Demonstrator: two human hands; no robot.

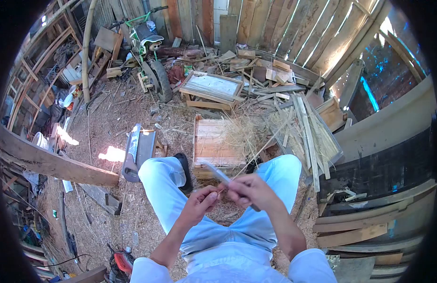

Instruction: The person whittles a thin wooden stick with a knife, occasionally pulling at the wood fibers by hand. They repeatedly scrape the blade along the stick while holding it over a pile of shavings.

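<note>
My right hand (246,189) is closed around a knife (215,171), its blade tilted up and left over my lap. Beside it, my left hand (203,203) pinches the end of a thin wooden strip (256,159). The strip seems to run behind the knife and up to the right, though the fingers partly hide where it is held. Both hands are close together between my knees. Beyond them lies a slatted wooden box (212,141), with a heap of fine shavings (246,134) on its right side.
A handsaw (131,155) rests on a dark board at left. Long wooden strips (309,127) lie at right. Scrap wood (270,70), a framed panel (212,87) and a small motorbike (154,70) stand farther back. A beam (58,160) juts in from the left.
</note>
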